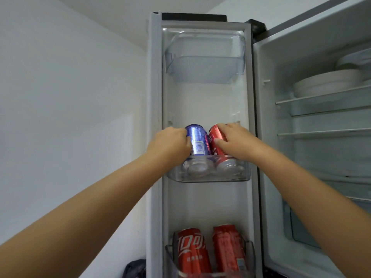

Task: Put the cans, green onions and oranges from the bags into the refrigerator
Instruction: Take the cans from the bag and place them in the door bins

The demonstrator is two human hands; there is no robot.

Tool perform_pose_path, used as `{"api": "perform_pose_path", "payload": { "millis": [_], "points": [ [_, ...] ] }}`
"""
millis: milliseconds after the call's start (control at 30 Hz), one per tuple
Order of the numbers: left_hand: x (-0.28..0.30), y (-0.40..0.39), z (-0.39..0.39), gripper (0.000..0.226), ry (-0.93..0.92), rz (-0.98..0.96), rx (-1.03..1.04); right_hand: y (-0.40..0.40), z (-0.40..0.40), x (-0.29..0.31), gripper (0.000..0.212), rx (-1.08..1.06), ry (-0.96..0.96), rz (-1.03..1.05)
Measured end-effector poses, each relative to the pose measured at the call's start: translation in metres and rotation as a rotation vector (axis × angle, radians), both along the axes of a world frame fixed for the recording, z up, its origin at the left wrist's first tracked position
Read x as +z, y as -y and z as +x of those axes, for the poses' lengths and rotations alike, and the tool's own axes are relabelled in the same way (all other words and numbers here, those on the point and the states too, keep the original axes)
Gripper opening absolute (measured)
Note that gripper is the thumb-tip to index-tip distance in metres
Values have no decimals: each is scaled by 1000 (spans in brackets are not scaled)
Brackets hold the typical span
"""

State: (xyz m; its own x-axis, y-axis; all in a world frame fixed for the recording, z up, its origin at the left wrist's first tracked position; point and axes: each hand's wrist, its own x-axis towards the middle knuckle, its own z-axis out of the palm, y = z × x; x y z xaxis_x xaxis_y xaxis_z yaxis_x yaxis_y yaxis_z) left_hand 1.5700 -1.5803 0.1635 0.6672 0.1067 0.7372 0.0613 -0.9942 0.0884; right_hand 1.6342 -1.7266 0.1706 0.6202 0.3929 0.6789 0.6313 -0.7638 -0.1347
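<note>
left hand: the left hand (pixel 170 144) has its grip wrapped round the blue can (pixel 197 140), which stands upright with its base inside the middle bin (pixel 208 177) of the open fridge door (pixel 155 117).
right hand: the right hand (pixel 232 140) has its grip curled round the red can (pixel 217 142), thumb on the front, just beside the blue one and likewise seated in that bin.
task state: two more red cans (pixel 210 249) already stand in the lower bin (pixel 170 255); green onions and oranges are not in view.
risk, tipping: the bin's front wall looks low against the cans' height, so letting go while a can leans outward could send it over the lip.
risk, knocking: the two cans are almost touching; drawing one hand out carelessly could nudge its neighbour.
risk, door: the door swings freely, and a push from either arm would probably rock the cans.
materials: cans are smooth, glossy metal cylinders, likely slick in the fingers; bins are clear hard plastic with rounded corners; the top bin (pixel 204 57) has a domed clear cover.
elsewhere: white bowls (pixel 325 82) sit stacked on a glass shelf (pixel 321 101) inside the fridge; a dark bag (pixel 134 267) lies low by the door.
</note>
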Motion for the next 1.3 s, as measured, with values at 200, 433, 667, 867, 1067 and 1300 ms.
{"api": "perform_pose_path", "payload": {
  "millis": [200,433,667,867,1067,1300],
  "points": [
    [-27,-13,-32,28,43,97,50,-7,-35,-22,32,23,166,27],
    [-55,-45,-100,32,-17,106,306,-51,-98,-39,30,209,180,67],
    [-106,-110,-182,35,-198,37,562,-130,-153,-83,33,376,62,21],
    [-171,-190,-266,36,-287,-34,676,-226,-214,-150,34,519,-89,-37],
    [-247,-309,-332,35,-411,-118,698,-356,-273,-225,33,640,-219,-102],
    [-315,-468,-388,33,-593,-117,667,-512,-325,-297,34,665,-374,-163]
  ]
}}
